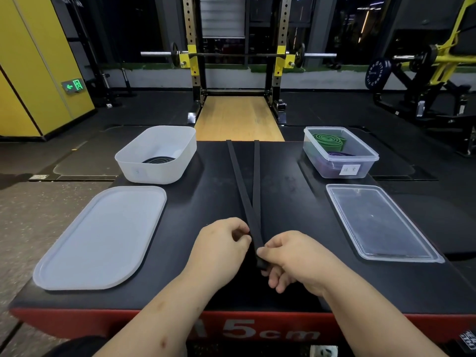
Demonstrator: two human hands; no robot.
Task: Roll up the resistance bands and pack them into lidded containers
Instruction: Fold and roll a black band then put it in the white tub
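A long black resistance band (244, 186) lies stretched down the middle of the black box top, its two strands spreading apart toward the far edge. My left hand (221, 248) pinches the band's near end from the left. My right hand (291, 261) pinches the same folded end from the right, thumb on top. A white tub (177, 153) at the back left holds a rolled black band (157, 160). At the back right, a clear container (360, 157) holds a rolled green band (328, 140) and a purple band (334, 161).
A frosted white lid (103, 238) lies flat at the front left. A clear lid (378, 222) lies at the front right. The black box top (296, 202) has a red front edge. A squat rack (237, 55) and weight machines stand behind.
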